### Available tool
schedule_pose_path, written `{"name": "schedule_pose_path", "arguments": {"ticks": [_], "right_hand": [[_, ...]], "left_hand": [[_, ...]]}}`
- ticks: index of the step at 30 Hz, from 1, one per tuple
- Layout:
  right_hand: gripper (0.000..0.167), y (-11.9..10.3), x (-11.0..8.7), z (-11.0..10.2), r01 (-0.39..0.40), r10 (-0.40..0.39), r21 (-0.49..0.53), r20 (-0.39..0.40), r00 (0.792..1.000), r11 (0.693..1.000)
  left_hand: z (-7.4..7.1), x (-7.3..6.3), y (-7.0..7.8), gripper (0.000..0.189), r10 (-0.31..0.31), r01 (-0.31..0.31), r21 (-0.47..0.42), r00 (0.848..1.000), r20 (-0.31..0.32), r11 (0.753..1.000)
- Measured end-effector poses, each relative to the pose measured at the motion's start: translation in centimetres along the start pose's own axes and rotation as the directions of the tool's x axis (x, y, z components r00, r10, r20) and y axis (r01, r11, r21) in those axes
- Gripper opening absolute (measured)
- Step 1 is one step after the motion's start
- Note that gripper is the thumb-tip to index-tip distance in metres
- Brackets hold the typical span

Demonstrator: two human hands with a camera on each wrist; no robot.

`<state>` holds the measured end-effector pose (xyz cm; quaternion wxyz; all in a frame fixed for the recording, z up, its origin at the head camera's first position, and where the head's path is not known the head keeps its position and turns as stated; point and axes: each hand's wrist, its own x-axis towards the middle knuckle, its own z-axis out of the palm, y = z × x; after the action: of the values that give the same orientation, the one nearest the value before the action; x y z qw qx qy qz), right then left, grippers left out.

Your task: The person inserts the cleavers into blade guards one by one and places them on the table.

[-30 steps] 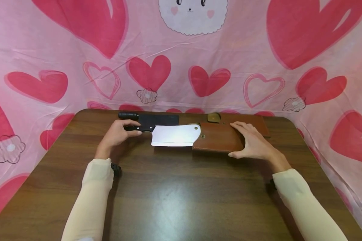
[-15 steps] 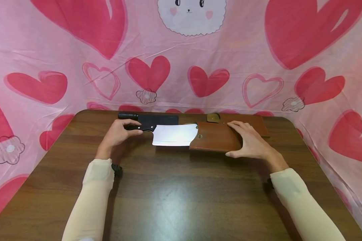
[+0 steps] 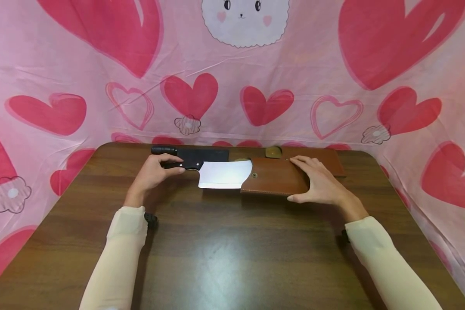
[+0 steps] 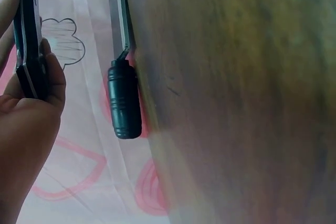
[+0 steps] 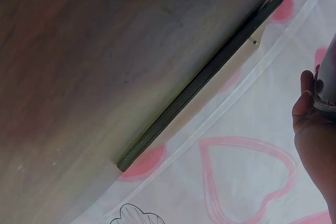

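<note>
My left hand [image 3: 152, 174] grips the black riveted handle [image 3: 191, 165] of a cleaver with a shiny, wide blade [image 3: 221, 175]. In the left wrist view, the fingers curl round that handle [image 4: 30, 40]. The blade's front end is hidden inside a brown leather sheath [image 3: 275, 175] with a snap stud near its mouth. On the right, my right hand [image 3: 319, 181] holds the sheath's closed end between thumb and fingers. Cleaver and sheath are held above the table, their shadows below them. The right wrist view catches only the edge of the held sheath [image 5: 326, 90] at the right hand.
Behind the held cleaver, a second cleaver with a dark blade [image 3: 205, 153] and round black handle [image 3: 163, 149] lies at the table's back edge. A second brown sheath [image 3: 314, 157], its flap folded out, lies back right. A pink heart-print cloth [image 3: 232, 64] hangs behind the wooden table [image 3: 224, 249].
The sheath has moved left over the blade with my right hand, so less of the blade shows. My left hand and the cleaver have shifted slightly right.
</note>
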<state>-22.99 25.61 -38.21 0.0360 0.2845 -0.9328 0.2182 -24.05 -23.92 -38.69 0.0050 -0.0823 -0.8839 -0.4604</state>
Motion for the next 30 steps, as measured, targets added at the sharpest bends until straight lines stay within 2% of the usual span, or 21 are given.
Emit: {"name": "schedule_pose_path", "arguments": {"ticks": [5, 18, 30], "right_hand": [[0.112, -0.4, 0.1, 0.1, 0.005, -0.005, 0.014, 0.009, 1.000, 1.000], [0.112, -1.1, 0.6, 0.4, 0.001, -0.002, 0.033, 0.019, 1.000, 0.999], [0.111, -1.6, 1.1, 0.5, 0.014, -0.015, 0.022, 0.021, 1.000, 1.000]], "left_hand": [[0.3, 0.0, 0.1, 0.044, 0.013, -0.013, -0.004, 1.000, -0.004, 1.000], [0.8, 0.2, 0.7, 0.045, -0.006, 0.006, -0.050, 1.000, -0.003, 0.999], [1.3, 0.3, 1.2, 0.043, 0.024, -0.023, -0.048, 1.000, 0.016, 0.999]]}}
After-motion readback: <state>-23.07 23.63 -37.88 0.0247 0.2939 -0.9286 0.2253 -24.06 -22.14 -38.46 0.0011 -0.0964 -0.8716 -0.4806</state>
